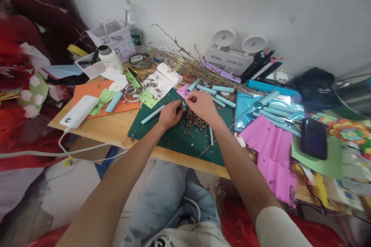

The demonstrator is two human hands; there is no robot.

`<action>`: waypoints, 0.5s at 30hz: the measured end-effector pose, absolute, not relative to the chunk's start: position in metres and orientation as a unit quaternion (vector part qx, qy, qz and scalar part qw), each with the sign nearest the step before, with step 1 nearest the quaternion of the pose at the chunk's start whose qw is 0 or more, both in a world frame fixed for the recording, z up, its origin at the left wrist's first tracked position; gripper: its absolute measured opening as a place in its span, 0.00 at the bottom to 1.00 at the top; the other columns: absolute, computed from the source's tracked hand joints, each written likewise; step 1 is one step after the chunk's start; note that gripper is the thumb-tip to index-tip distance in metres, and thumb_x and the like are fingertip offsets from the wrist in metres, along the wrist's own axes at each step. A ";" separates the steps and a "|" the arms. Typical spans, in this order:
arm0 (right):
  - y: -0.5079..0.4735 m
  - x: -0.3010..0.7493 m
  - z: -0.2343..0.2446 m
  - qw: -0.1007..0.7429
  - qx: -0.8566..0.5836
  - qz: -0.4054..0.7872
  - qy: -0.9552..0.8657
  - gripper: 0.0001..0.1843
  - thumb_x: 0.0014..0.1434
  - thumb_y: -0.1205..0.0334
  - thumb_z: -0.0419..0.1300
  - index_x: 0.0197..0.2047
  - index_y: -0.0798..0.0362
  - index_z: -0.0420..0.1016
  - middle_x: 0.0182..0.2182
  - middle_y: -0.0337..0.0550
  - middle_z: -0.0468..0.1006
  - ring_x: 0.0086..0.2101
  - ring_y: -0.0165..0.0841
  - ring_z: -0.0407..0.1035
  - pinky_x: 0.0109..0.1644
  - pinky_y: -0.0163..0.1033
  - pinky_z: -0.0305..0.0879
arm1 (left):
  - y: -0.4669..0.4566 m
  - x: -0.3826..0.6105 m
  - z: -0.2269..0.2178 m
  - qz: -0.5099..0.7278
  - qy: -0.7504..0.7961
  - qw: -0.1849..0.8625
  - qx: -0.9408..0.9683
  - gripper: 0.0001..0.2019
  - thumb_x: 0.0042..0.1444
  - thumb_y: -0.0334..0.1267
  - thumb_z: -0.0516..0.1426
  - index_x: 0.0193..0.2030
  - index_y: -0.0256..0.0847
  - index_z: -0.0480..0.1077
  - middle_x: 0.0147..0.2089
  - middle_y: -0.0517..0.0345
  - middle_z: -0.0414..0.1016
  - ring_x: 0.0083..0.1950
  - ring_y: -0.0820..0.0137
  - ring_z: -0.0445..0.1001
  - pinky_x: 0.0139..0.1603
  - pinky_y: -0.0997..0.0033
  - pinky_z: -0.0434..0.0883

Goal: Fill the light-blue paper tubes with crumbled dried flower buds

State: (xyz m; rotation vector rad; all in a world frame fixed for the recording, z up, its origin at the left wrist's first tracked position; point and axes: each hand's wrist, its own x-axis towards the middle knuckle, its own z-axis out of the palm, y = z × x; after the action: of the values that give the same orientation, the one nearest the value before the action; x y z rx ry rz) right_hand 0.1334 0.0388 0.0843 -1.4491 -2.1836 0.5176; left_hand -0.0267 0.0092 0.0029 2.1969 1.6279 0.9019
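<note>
Over the dark green cutting mat (191, 148), my left hand (171, 114) has its fingers closed round what looks like a light blue paper tube (183, 104); only its end shows. My right hand (203, 105) meets it from the other side in a pinch above that end. Whatever lies between those right fingertips is too small to make out. A heap of dry brown plant bits (195, 120) lies on the mat just beneath my hands. One loose blue tube (152, 115) rests to the left of my left hand, and several more tubes (223, 89) lie behind my right hand.
Dry twigs (199, 65) stretch along the back. A white power bank (79, 111) with a cable, a white bottle (110, 58) and orange paper (82, 92) occupy the left. Pink crepe paper (268, 135), a blue plastic packet (246, 112) and a dark phone (313, 139) lie right.
</note>
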 end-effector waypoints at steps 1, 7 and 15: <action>0.040 0.135 0.087 0.227 -0.505 0.189 -0.811 0.07 0.57 0.66 0.58 0.33 0.53 0.79 0.29 0.42 0.80 0.31 0.33 0.71 0.41 0.38 0.64 | 0.009 -0.027 0.003 0.310 0.560 0.130 0.757 0.03 0.59 0.38 0.56 0.38 0.42 0.66 0.36 0.56 0.74 0.37 0.66 0.71 0.37 0.69 0.64; 0.040 0.144 0.090 0.160 -0.437 0.143 -0.874 0.08 0.57 0.66 0.60 0.38 0.51 0.80 0.35 0.43 0.77 0.35 0.34 0.68 0.39 0.37 0.60 | 0.009 -0.026 0.003 0.297 0.571 0.131 0.754 0.03 0.60 0.38 0.56 0.38 0.43 0.67 0.36 0.55 0.74 0.38 0.66 0.72 0.37 0.69 0.64; 0.052 0.144 0.091 0.095 -0.380 0.086 -0.916 0.11 0.62 0.65 0.58 0.40 0.50 0.83 0.41 0.46 0.76 0.39 0.36 0.69 0.41 0.40 0.60 | 0.009 -0.026 0.003 0.292 0.570 0.121 0.758 0.04 0.60 0.39 0.56 0.38 0.42 0.67 0.35 0.56 0.73 0.37 0.66 0.71 0.36 0.69 0.63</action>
State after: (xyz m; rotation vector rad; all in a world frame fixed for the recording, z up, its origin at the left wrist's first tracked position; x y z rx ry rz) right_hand 0.1442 0.0524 0.0912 -1.1262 -2.7159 0.2553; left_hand -0.0261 0.0092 0.0031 2.2145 1.6638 0.8523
